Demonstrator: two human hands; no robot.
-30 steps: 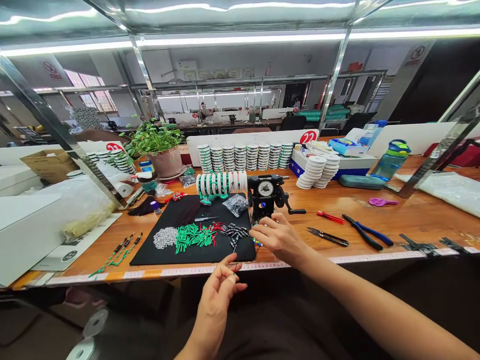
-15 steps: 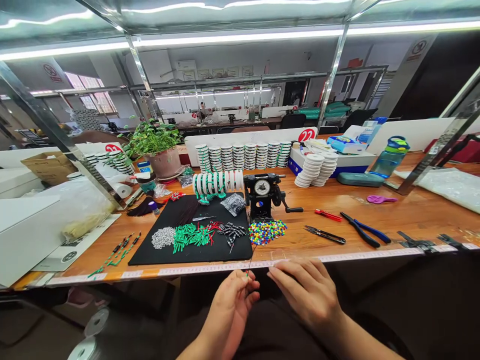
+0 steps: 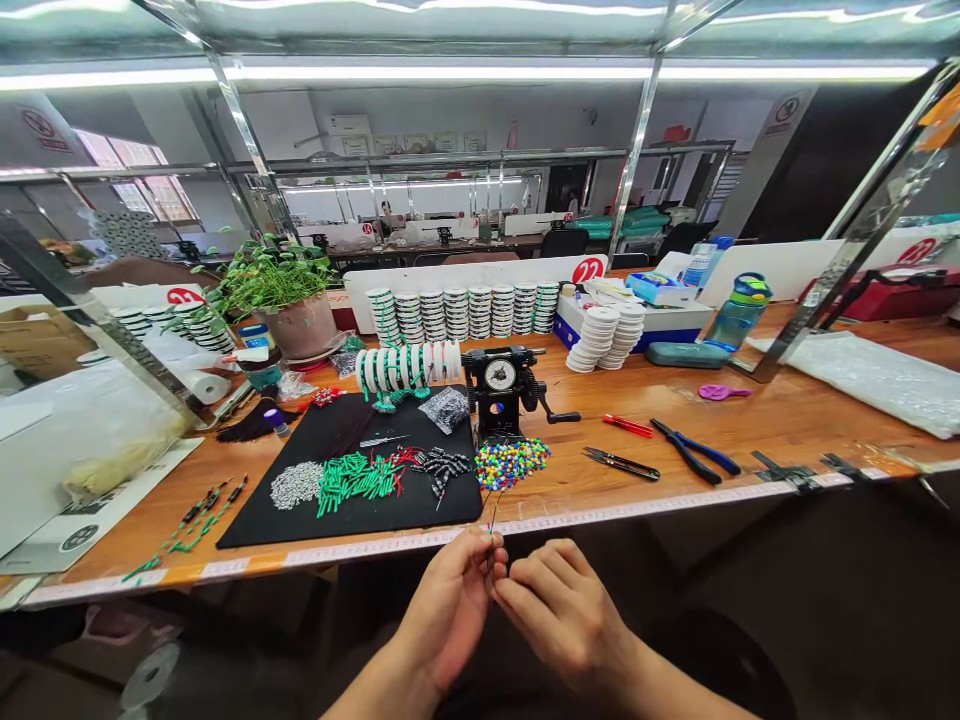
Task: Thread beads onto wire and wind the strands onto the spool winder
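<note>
Right hand (image 3: 564, 612), hold unclear, has neared left hand (image 3: 459, 592), whose grip pinches dark strands (image 3: 493, 524) projecting above.

Red disc (image 3: 587, 270) is reading "22" on the white divider board (image 3: 465, 272), mid-bench; bkgd board (image 3: 352, 236) is showing "14", approx. Red prohibition signs are showing L (image 3: 37, 122) & R (image 3: 785, 108), captions blurring; bench-edge tape (image 3: 360, 548) is carrying nos. too tiny 2 read.
</note>
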